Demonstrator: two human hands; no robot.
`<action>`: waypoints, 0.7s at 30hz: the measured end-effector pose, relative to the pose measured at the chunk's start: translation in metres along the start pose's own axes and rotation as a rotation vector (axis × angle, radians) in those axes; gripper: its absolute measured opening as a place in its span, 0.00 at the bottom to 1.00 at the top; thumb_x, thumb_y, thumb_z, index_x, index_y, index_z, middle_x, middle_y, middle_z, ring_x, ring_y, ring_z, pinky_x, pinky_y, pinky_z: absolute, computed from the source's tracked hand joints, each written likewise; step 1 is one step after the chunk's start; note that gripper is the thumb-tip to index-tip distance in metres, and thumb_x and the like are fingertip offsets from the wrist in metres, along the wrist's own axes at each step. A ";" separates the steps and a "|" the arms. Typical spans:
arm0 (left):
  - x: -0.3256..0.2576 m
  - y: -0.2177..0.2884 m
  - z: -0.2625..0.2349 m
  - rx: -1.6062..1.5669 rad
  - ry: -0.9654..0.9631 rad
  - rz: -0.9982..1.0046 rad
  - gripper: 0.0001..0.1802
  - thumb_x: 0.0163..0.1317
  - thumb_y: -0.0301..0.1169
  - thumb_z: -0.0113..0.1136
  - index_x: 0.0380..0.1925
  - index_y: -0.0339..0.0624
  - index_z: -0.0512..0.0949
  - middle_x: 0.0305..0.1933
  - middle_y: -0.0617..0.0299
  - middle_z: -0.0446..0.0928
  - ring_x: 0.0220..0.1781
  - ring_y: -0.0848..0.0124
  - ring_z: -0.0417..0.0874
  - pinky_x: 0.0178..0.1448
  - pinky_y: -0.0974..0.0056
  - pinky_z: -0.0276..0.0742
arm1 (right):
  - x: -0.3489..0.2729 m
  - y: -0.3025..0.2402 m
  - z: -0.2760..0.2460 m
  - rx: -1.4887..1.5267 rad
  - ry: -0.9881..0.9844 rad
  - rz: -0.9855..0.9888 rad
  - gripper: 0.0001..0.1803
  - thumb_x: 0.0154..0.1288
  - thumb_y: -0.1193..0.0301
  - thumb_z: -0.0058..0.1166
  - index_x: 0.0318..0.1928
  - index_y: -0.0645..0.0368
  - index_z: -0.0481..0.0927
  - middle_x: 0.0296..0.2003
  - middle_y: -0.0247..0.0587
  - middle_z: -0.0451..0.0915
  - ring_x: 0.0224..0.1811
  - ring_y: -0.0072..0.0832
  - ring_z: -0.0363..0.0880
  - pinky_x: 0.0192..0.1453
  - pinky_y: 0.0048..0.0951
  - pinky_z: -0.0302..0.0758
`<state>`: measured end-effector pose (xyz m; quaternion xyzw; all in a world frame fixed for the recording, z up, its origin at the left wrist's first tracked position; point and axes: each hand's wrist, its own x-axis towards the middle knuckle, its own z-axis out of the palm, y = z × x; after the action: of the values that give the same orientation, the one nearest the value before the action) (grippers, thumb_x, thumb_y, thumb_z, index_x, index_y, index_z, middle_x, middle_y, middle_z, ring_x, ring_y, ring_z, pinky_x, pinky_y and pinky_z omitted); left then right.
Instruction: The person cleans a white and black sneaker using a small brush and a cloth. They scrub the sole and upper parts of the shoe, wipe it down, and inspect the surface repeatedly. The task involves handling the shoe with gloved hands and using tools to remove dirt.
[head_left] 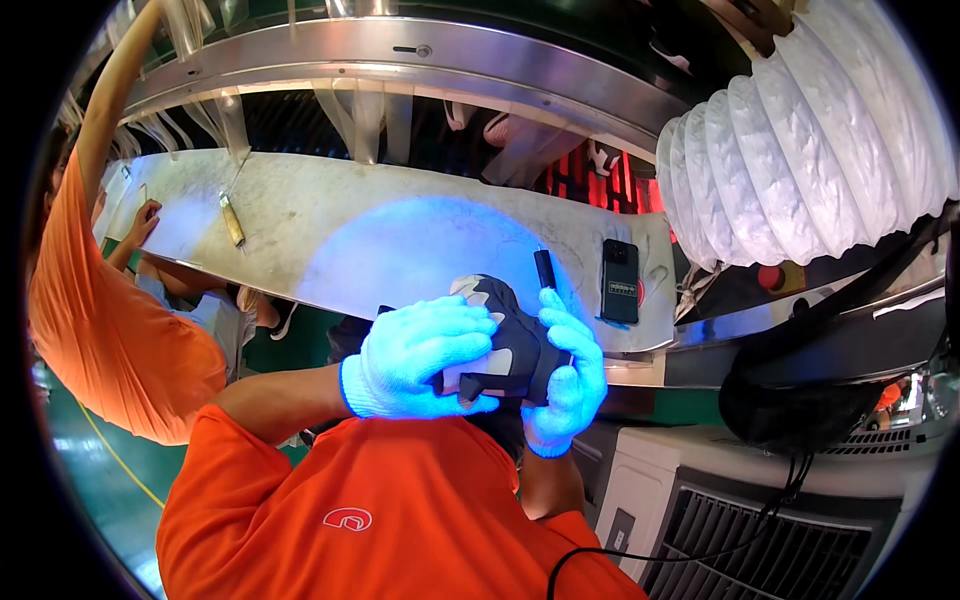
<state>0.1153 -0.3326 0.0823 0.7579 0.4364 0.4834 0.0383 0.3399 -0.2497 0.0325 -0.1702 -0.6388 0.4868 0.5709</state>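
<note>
Both my hands wear light knitted gloves, tinted blue by the light. Between them, close to my chest, is a black and grey shoe (515,350), partly covered by the gloves. My left hand (425,358) lies over its left side with the fingers wrapped across it. On the other side, my right hand (572,375) grips the shoe's right edge. A slim black pen-like tool (544,268) sticks up at the right fingertips; whether the fingers pinch it is hard to tell. Both hands are at the near edge of a pale worktable (390,235).
A black phone (620,280) lies on the table's right part, a wooden-handled tool (231,220) on its left. A white ribbed duct (810,140) hangs at the right. Behind the table runs a metal-framed machine (400,55). A person in orange (120,320) sits left.
</note>
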 end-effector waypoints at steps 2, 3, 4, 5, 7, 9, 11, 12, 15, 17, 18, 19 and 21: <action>-0.002 0.001 0.001 -0.018 0.032 -0.004 0.36 0.49 0.42 0.92 0.57 0.41 0.87 0.64 0.46 0.90 0.64 0.45 0.93 0.64 0.46 0.91 | 0.001 0.002 0.002 -0.005 -0.013 -0.029 0.35 0.87 0.46 0.53 0.70 0.68 0.82 0.76 0.69 0.77 0.79 0.60 0.77 0.86 0.60 0.71; -0.002 0.001 0.001 -0.020 0.024 -0.011 0.36 0.49 0.41 0.92 0.57 0.41 0.87 0.63 0.46 0.90 0.64 0.45 0.93 0.64 0.46 0.91 | 0.001 0.001 0.004 0.009 0.008 -0.028 0.33 0.85 0.49 0.56 0.69 0.69 0.82 0.76 0.68 0.77 0.81 0.59 0.76 0.87 0.60 0.68; -0.002 0.001 -0.001 -0.021 0.016 -0.017 0.35 0.49 0.41 0.92 0.56 0.40 0.88 0.63 0.47 0.91 0.64 0.45 0.93 0.64 0.46 0.92 | 0.001 -0.003 0.008 0.021 0.030 -0.028 0.32 0.84 0.52 0.59 0.69 0.69 0.83 0.77 0.66 0.78 0.82 0.57 0.75 0.89 0.60 0.65; -0.001 0.000 -0.002 -0.023 0.007 -0.023 0.35 0.48 0.40 0.92 0.56 0.40 0.88 0.62 0.47 0.91 0.63 0.45 0.93 0.64 0.47 0.92 | 0.003 -0.007 0.011 0.034 0.052 -0.028 0.30 0.82 0.55 0.61 0.69 0.69 0.84 0.77 0.64 0.78 0.83 0.56 0.74 0.90 0.59 0.63; -0.002 -0.002 0.000 -0.041 0.016 -0.030 0.34 0.48 0.40 0.91 0.55 0.41 0.88 0.62 0.48 0.91 0.63 0.45 0.94 0.64 0.47 0.92 | 0.001 -0.014 0.011 0.015 0.053 0.048 0.29 0.77 0.62 0.61 0.69 0.70 0.84 0.77 0.64 0.79 0.83 0.55 0.74 0.90 0.58 0.63; -0.002 -0.007 -0.002 -0.054 -0.005 -0.011 0.35 0.49 0.42 0.92 0.56 0.41 0.87 0.60 0.48 0.91 0.61 0.46 0.95 0.64 0.47 0.92 | 0.004 -0.022 0.009 -0.070 0.015 0.072 0.29 0.72 0.68 0.60 0.69 0.71 0.84 0.76 0.64 0.79 0.83 0.55 0.74 0.89 0.57 0.65; -0.001 -0.013 -0.007 -0.061 -0.053 0.034 0.39 0.50 0.45 0.94 0.58 0.41 0.85 0.57 0.47 0.92 0.59 0.48 0.96 0.63 0.47 0.92 | 0.009 -0.029 0.007 -0.218 -0.066 0.046 0.30 0.68 0.72 0.58 0.69 0.72 0.84 0.75 0.65 0.80 0.82 0.54 0.76 0.88 0.55 0.67; -0.001 -0.013 -0.007 -0.068 -0.040 0.047 0.39 0.49 0.45 0.95 0.57 0.41 0.85 0.57 0.47 0.92 0.58 0.49 0.96 0.63 0.47 0.92 | 0.011 -0.032 0.005 -0.141 -0.069 0.111 0.30 0.69 0.72 0.58 0.69 0.72 0.84 0.74 0.64 0.81 0.81 0.54 0.77 0.88 0.55 0.68; -0.004 -0.014 -0.006 -0.106 -0.024 0.070 0.36 0.48 0.44 0.94 0.55 0.42 0.87 0.59 0.48 0.91 0.59 0.50 0.96 0.64 0.48 0.92 | 0.011 -0.042 0.006 -0.092 -0.086 0.213 0.28 0.70 0.73 0.57 0.68 0.72 0.85 0.72 0.64 0.83 0.79 0.53 0.80 0.86 0.53 0.70; -0.009 -0.022 -0.007 -0.155 -0.047 0.066 0.32 0.47 0.42 0.91 0.53 0.46 0.91 0.62 0.50 0.90 0.60 0.50 0.94 0.64 0.49 0.92 | 0.010 -0.047 0.013 -0.305 -0.116 0.159 0.28 0.70 0.73 0.57 0.68 0.72 0.85 0.71 0.63 0.84 0.79 0.52 0.80 0.86 0.52 0.70; -0.004 -0.027 -0.009 -0.184 0.001 0.085 0.32 0.48 0.45 0.92 0.52 0.47 0.91 0.62 0.50 0.91 0.60 0.50 0.94 0.65 0.49 0.92 | 0.011 -0.047 0.018 -0.422 -0.159 0.081 0.28 0.72 0.73 0.58 0.69 0.73 0.84 0.73 0.64 0.82 0.81 0.53 0.77 0.86 0.52 0.69; 0.001 -0.037 -0.024 -0.164 -0.144 0.094 0.37 0.48 0.48 0.93 0.56 0.46 0.89 0.64 0.49 0.90 0.62 0.48 0.93 0.67 0.49 0.91 | 0.006 -0.044 0.028 -0.359 -0.080 0.070 0.29 0.75 0.70 0.60 0.71 0.74 0.82 0.75 0.64 0.80 0.82 0.53 0.76 0.87 0.52 0.69; 0.017 -0.045 -0.051 -0.245 -0.225 -0.134 0.43 0.47 0.47 0.93 0.63 0.43 0.86 0.68 0.47 0.87 0.64 0.44 0.91 0.68 0.50 0.89 | -0.004 -0.034 0.052 -0.227 0.071 0.049 0.32 0.79 0.65 0.65 0.74 0.75 0.79 0.77 0.65 0.77 0.83 0.54 0.73 0.87 0.51 0.68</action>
<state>0.0508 -0.3118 0.0994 0.7660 0.4170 0.4414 0.2111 0.3059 -0.2908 0.0645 -0.2665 -0.6650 0.4187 0.5580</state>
